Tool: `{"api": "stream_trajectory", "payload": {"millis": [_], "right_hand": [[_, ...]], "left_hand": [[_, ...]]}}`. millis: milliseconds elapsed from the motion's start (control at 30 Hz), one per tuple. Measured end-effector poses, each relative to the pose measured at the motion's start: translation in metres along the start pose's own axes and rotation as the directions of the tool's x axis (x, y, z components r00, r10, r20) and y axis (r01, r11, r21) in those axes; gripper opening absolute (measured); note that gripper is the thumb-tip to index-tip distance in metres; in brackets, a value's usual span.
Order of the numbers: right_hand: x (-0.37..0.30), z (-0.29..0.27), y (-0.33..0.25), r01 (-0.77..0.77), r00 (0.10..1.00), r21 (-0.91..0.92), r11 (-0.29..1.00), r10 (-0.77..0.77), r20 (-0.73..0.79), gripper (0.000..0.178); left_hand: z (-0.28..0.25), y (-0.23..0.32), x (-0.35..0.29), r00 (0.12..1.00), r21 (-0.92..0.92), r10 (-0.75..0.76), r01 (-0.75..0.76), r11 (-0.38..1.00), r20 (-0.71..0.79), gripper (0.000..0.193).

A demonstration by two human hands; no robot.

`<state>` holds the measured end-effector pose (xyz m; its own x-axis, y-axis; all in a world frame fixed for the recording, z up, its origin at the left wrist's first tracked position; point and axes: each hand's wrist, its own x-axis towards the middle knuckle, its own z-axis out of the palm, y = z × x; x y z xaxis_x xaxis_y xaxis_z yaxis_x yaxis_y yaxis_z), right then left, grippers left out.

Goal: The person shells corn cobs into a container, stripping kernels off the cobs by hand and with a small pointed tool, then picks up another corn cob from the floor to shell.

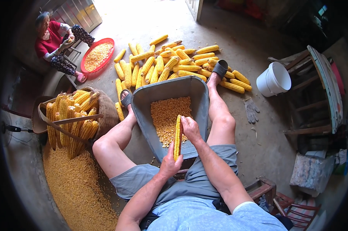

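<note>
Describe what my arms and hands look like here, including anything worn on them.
Your left hand and right hand are bare, with no gloves or watch visible. Both forearms are uncovered too. A short, light blue sleeve shows on the right arm; no left sleeve shows.

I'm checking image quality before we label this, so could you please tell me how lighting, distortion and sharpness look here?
Head view: glare washes out the floor near the top, while the corners fall to black; head view: the pale board at right looks bowed by the fisheye; head view: the held corn cob shows distinct kernel rows, without obvious blur.
</note>
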<state>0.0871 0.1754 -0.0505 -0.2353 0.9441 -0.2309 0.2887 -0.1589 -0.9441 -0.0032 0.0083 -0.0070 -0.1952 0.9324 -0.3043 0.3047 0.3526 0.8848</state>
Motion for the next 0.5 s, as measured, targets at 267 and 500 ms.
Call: {"api": "stream_trajectory", "payload": {"millis": [267,500], "right_hand": [[0.002,0.012,0.012,-0.048,0.999,0.165,0.985,0.044,0.029,0.035],[-0.001,0.011,0.001,0.258,0.954,-0.123,0.958,-0.273,-0.125,0.042]], "left_hand": [[-0.003,-0.002,0.003,0.994,0.036,-0.017,0.021,0.999,-0.11,0.068],[-0.004,-0.004,0.005,0.975,0.183,0.025,0.016,0.983,-0.22,0.061]]}}
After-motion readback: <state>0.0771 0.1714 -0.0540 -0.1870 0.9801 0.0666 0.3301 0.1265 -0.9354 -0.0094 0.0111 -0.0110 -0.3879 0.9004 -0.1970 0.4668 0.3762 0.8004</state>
